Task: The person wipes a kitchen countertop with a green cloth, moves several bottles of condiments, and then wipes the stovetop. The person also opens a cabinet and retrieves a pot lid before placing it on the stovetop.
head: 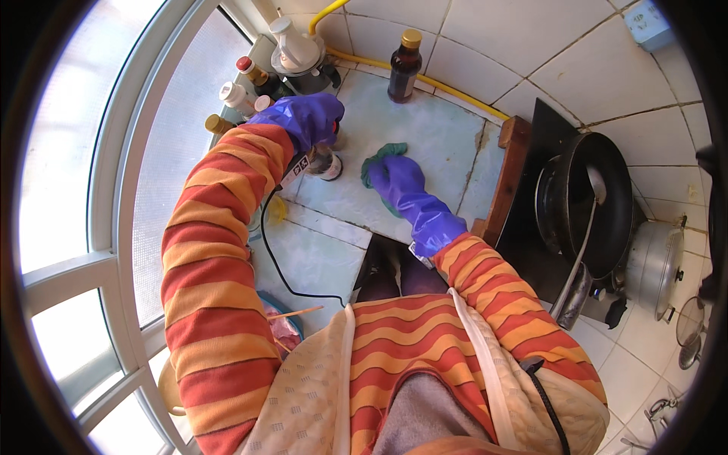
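My left hand (310,119), in a purple rubber glove, is closed over the top of a clear glass bottle (325,164) with something red at its neck, at the left of the tiled counter. My right hand (398,179), gloved likewise, presses a green cloth (389,151) on the light blue tiles (438,136) in the middle. A dark sauce bottle with a gold cap (404,68) stands upright near the wall. Beside my left hand are a bottle with a red cap (261,77), a white-capped container (236,96) and a gold-capped bottle (218,124) partly behind my sleeve.
On the right stand a wooden block (503,176), a black wok (603,199) with a metal ladle, and an aluminium pot (654,267). A yellow gas hose (455,94) runs along the wall. A black cable (273,256) hangs near my left arm. A blue bowl (293,318) is at lower left.
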`<move>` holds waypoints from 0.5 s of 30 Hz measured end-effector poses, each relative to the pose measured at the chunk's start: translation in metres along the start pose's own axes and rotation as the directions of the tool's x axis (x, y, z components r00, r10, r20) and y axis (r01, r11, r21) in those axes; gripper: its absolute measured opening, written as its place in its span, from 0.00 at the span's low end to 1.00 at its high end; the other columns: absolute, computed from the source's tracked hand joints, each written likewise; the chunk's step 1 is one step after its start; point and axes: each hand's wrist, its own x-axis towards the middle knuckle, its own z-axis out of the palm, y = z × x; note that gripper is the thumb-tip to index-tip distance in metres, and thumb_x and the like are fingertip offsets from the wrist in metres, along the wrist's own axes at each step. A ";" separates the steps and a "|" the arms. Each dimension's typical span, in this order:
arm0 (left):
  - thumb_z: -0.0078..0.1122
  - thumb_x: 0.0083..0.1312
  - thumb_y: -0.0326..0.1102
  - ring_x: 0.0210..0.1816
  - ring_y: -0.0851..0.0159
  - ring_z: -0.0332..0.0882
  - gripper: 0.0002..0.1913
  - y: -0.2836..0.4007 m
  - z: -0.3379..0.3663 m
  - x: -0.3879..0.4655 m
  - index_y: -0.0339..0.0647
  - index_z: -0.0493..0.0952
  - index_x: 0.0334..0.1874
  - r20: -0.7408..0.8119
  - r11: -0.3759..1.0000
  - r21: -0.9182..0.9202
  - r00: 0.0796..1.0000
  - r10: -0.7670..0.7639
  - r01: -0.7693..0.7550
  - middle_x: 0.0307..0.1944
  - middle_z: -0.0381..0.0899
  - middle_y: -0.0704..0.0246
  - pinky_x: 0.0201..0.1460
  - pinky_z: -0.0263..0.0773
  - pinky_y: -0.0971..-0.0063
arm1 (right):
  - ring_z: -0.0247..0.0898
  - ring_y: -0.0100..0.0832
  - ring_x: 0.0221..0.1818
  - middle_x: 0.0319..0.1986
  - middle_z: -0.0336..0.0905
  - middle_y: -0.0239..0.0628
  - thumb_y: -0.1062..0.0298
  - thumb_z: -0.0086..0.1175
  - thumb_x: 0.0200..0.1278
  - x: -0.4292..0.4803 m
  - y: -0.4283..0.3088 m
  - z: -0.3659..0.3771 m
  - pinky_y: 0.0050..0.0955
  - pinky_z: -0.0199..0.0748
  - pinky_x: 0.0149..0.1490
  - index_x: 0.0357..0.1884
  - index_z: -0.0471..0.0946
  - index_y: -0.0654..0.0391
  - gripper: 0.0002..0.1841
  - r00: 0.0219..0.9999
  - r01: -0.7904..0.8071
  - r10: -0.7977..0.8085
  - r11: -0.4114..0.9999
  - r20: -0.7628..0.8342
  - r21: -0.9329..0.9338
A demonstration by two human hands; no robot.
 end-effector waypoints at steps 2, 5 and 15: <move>0.75 0.58 0.37 0.51 0.49 0.87 0.20 -0.001 0.000 0.001 0.45 0.86 0.54 -0.014 1.000 0.006 1.000 -0.001 0.001 0.49 0.87 0.57 0.54 0.81 0.57 | 0.84 0.57 0.57 0.55 0.87 0.54 0.51 0.72 0.64 0.026 -0.001 -0.011 0.47 0.80 0.64 0.68 0.80 0.59 0.34 0.930 -0.340 0.344 0.939 -0.128 0.052; 0.75 0.59 0.37 0.51 0.49 0.87 0.20 0.003 -0.010 -0.001 0.45 0.86 0.54 -0.079 1.000 0.031 0.997 0.004 -0.001 0.49 0.87 0.57 0.54 0.81 0.57 | 0.83 0.59 0.61 0.60 0.85 0.58 0.50 0.75 0.61 0.078 -0.003 -0.045 0.49 0.79 0.67 0.71 0.77 0.62 0.40 0.812 -0.171 0.169 0.984 -0.559 0.049; 0.70 0.69 0.37 0.44 0.48 0.88 0.12 0.098 -0.123 -0.110 0.42 0.86 0.51 -0.505 0.981 -0.192 0.860 -0.072 -0.030 0.45 0.88 0.57 0.48 0.82 0.61 | 0.84 0.45 0.62 0.62 0.86 0.46 0.50 0.79 0.55 0.231 -0.024 -0.106 0.39 0.78 0.71 0.72 0.77 0.57 0.43 0.918 -0.338 0.373 0.914 -0.133 0.225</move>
